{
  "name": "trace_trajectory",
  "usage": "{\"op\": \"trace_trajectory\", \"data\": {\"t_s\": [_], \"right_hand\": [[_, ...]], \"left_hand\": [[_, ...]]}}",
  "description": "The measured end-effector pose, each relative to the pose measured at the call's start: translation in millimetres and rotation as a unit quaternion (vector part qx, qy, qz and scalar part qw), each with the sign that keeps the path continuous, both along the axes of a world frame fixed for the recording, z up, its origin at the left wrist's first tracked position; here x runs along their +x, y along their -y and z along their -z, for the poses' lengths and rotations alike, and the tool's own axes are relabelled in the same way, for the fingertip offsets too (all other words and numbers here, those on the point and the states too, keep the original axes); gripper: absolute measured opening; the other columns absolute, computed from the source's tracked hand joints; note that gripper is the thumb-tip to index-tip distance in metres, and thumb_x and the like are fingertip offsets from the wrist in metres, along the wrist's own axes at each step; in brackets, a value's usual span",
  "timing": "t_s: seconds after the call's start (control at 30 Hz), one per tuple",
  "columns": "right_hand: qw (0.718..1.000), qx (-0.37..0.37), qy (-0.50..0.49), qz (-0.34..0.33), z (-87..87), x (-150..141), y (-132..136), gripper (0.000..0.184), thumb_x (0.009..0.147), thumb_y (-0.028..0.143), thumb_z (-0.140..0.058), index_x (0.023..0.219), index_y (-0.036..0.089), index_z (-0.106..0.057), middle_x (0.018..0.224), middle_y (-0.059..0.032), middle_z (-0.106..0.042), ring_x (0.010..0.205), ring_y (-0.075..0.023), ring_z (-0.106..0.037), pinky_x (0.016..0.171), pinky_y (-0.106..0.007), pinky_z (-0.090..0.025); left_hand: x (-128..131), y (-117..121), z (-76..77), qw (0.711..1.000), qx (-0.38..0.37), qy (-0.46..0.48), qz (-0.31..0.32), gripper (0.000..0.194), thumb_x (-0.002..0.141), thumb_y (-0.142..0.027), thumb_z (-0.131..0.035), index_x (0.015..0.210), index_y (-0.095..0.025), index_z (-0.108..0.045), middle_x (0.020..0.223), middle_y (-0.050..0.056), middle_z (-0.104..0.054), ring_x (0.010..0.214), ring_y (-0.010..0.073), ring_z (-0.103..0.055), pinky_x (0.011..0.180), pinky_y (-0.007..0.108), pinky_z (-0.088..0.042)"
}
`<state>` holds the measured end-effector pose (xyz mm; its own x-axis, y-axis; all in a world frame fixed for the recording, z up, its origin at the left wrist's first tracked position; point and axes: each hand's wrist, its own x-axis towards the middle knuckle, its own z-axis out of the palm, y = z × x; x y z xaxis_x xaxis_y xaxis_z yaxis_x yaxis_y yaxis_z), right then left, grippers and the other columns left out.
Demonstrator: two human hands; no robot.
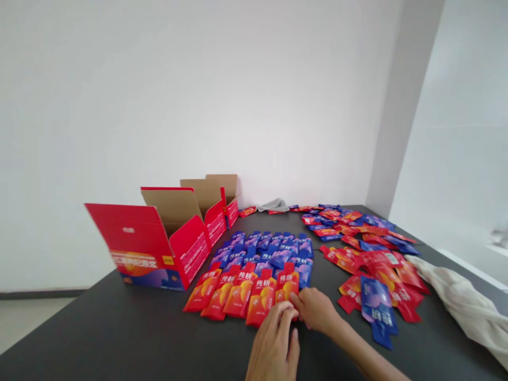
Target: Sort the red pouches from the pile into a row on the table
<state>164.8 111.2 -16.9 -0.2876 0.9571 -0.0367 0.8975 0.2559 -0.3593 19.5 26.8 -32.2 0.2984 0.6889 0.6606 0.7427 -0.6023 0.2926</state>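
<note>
Where glossy flat red pouches [254, 293] fan, both hands [293, 323] touch.

both hands [273, 344] [315, 309] meet at the red sachet row [242, 293] on the black tabletop [119, 328]; blue sachets [265, 251] behind, open red box [159, 248] left.

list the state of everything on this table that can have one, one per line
left hand: fingers on the rightmost red pouch
right hand: pinching the same pouch
rightmost red pouch: flat, last in a neat row
blue pouches: flat, in rows
loose pouches: scattered, unsorted
front carton: open, flaps up
cloth: crumpled
</note>
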Motion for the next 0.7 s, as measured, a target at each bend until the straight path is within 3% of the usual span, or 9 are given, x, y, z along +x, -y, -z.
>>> {"op": "trace_trajectory", "data": {"t_s": [0.2, 0.4, 0.53, 0.6, 0.7], "right_hand": [[0.996, 0.054, 0.055, -0.042, -5.2, -6, 9, 0.049, 0.1, 0.038, -0.03, 0.084, 0.016, -0.07, 0.087, -0.015, -0.07, 0.084, -0.0278, -0.068, 0.067, -0.031, -0.047], [0.995, 0.055, 0.038, -0.073, 7.8, 7, 0, 0.051, 0.099, 0.046, -0.033, 0.076, 0.019, -0.068, 0.081, -0.0106, -0.07, 0.079, -0.0245, -0.067, 0.062, -0.028, -0.04], [0.995, 0.061, 0.022, -0.073, 0.6, 65, -24, 0.043, 0.096, 0.045, -0.038, 0.074, 0.019, -0.063, 0.076, -0.0065, -0.068, 0.073, -0.0213, -0.065, 0.059, -0.027, -0.035], [0.997, 0.076, 0.022, 0.009, -7.2, 106, -35, 0.037, 0.095, 0.043, -0.038, 0.083, 0.019, -0.063, 0.08, -0.0072, -0.068, 0.076, -0.022, -0.064, 0.062, -0.028, -0.037], [0.989, 0.06, 0.063, 0.118, -12.6, 156, -43, 0.041, 0.087, 0.048, -0.05, 0.107, 0.014, -0.062, 0.103, -0.0144, -0.066, 0.098, -0.0291, -0.061, 0.078, -0.033, -0.042]], "left_hand": [[3, -7, 9.3, 0.999, 0.009, 0.004, 0.044, 0.035, 0.085, -0.008, -0.043, 0.117, -0.021, -0.048, 0.112, 0.009, -0.061, 0.105, 0.0204, -0.062, 0.087, 0.035, -0.056], [2, -5, 7.9, 0.998, -0.006, 0.006, 0.063, 0.036, 0.078, -0.005, -0.045, 0.11, -0.021, -0.05, 0.107, 0.007, -0.062, 0.1, 0.019, -0.064, 0.084, 0.032, -0.056], [-1, -8, 8.8, 0.998, 0.035, 0.006, 0.046, 0.037, 0.077, -0.005, -0.043, 0.108, -0.021, -0.053, 0.104, 0.007, -0.063, 0.096, 0.0192, -0.065, 0.082, 0.032, -0.057], [-1, -12, 12.7, 0.995, 0.082, 0.005, 0.052, 0.038, 0.076, -0.002, -0.04, 0.105, -0.021, -0.056, 0.1, 0.007, -0.064, 0.091, 0.0179, -0.066, 0.078, 0.029, -0.057], [4, -18, 21.5, 0.983, 0.171, 0.01, 0.062, 0.039, 0.079, 0.002, -0.034, 0.095, -0.022, -0.06, 0.093, 0.004, -0.065, 0.083, 0.0143, -0.066, 0.079, 0.027, -0.057]]}}
